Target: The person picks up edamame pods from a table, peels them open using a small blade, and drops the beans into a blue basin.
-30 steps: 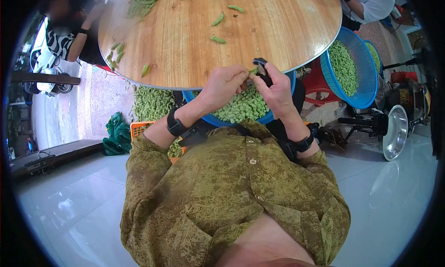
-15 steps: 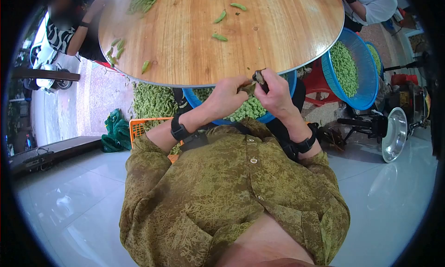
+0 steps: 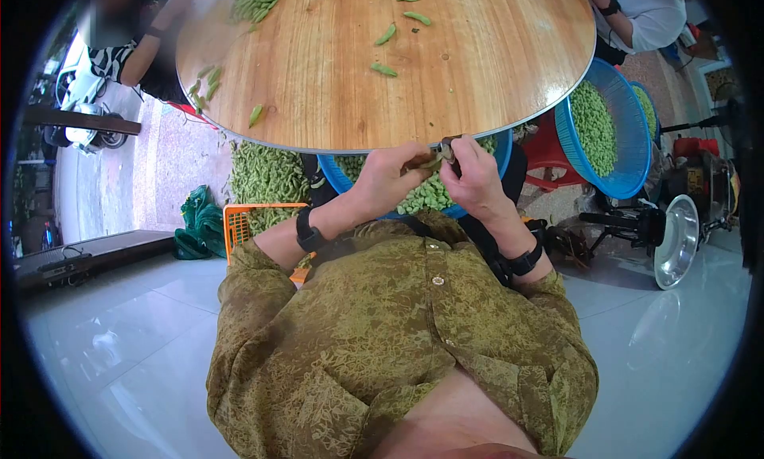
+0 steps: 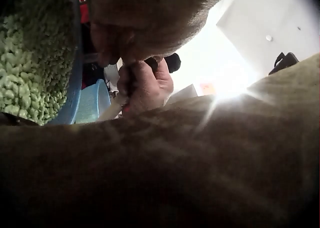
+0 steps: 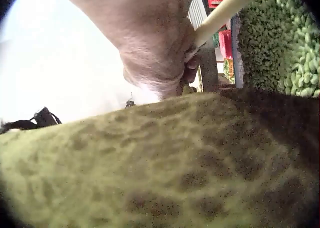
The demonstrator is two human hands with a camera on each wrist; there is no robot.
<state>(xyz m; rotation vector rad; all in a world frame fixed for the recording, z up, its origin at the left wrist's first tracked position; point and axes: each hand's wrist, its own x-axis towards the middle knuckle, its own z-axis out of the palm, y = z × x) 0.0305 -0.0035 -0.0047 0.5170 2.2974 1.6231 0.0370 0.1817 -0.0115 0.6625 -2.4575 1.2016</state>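
Observation:
In the head view my left hand (image 3: 386, 176) pinches a green soybean pod (image 3: 431, 164), mostly covered by the fingers. Against the pod's other end, my right hand (image 3: 475, 176) grips a small dark tool (image 3: 446, 149) between thumb and curled fingers; its exact kind cannot be told. Both hands meet just off the table's near edge, above a blue basket (image 3: 329, 169) of shelled green beans (image 3: 422, 198). The left wrist view shows the black end of the tool (image 4: 172, 63) past the right fingers. A pale rod (image 5: 222, 18) runs beside the right hand in the right wrist view.
Loose pods (image 3: 385, 35) lie scattered on the round wooden table (image 3: 318, 93). More pods (image 3: 267, 176) are heaped below, by an orange crate (image 3: 237, 228). Another blue basket of beans (image 3: 563, 128) stands at right, near a metal basin (image 3: 676, 240). Two people sit across.
The hands have drawn slightly down and towards the body, staying together. The green pod, plain at the fingertips earlier, is now largely covered. The head view has shifted a little.

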